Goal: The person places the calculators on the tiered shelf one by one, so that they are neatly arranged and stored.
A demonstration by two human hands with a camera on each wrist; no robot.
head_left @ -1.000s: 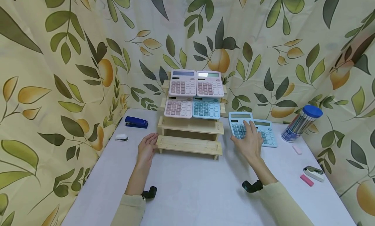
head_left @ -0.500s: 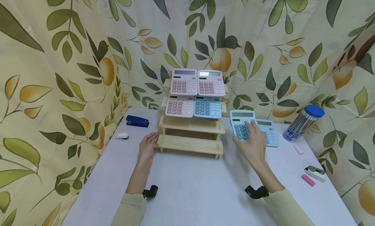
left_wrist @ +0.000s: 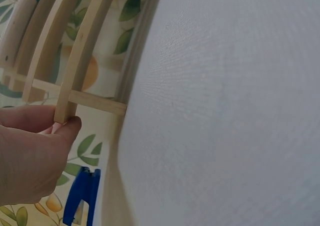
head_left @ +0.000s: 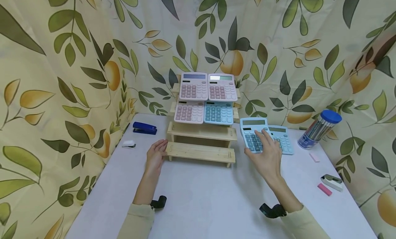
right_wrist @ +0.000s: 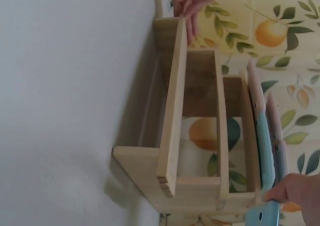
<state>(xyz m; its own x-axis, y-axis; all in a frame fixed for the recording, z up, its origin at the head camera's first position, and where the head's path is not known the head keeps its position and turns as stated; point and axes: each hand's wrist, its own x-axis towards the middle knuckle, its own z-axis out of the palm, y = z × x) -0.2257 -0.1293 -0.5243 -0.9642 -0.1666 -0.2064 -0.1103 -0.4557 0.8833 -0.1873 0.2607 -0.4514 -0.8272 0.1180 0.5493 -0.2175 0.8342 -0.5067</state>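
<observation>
My left hand pinches the left end of the lowest shelf of a stepped wooden stand, thumb and fingers meeting at the board's tip in the left wrist view. To the right of the stand, my right hand grips a light blue calculator by its edges, fingers spread over the keys. That calculator overlaps a second blue calculator lying behind it. Two pink calculators fill the top tier. Below them sit a pink calculator and a blue calculator side by side.
A blue stapler and a small white item lie left of the stand. At right stand a blue-lidded jar of pens, a white stapler-like item and a pink eraser. A patterned curtain hangs behind.
The right hand has drawn the blue calculator slightly toward the person, and the right wrist has shifted back and to the right. The left hand has stayed on the stand.
</observation>
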